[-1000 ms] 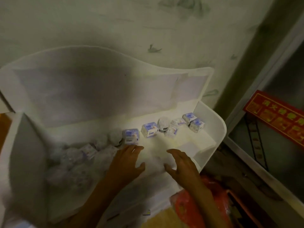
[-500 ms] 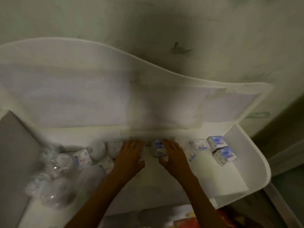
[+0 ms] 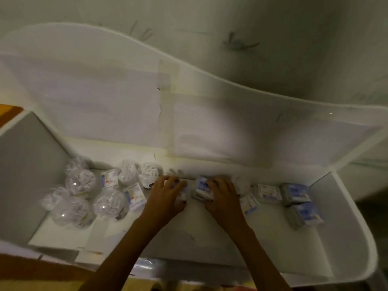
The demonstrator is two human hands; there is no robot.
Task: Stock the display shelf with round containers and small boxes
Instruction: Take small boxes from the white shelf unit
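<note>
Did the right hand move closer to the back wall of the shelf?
Yes. The right hand went from the shelf's front edge toward its back wall, and now holds a small box.

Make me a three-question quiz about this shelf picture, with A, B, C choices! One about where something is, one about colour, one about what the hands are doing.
1. Where are the clear round containers bunched?
A. left end of the shelf
B. right end
C. on the floor

2. What colour is the shelf?
A. red
B. white
C. black

3. What is the right hand doing?
A. hanging idle
B. gripping a small box
C. waving

Answers: 1 A, they crowd the left corner. 2 B, its walls and floor are white. 3 B, its fingers curl round the blue-printed box, while the left hand holds another box beside it.
</note>
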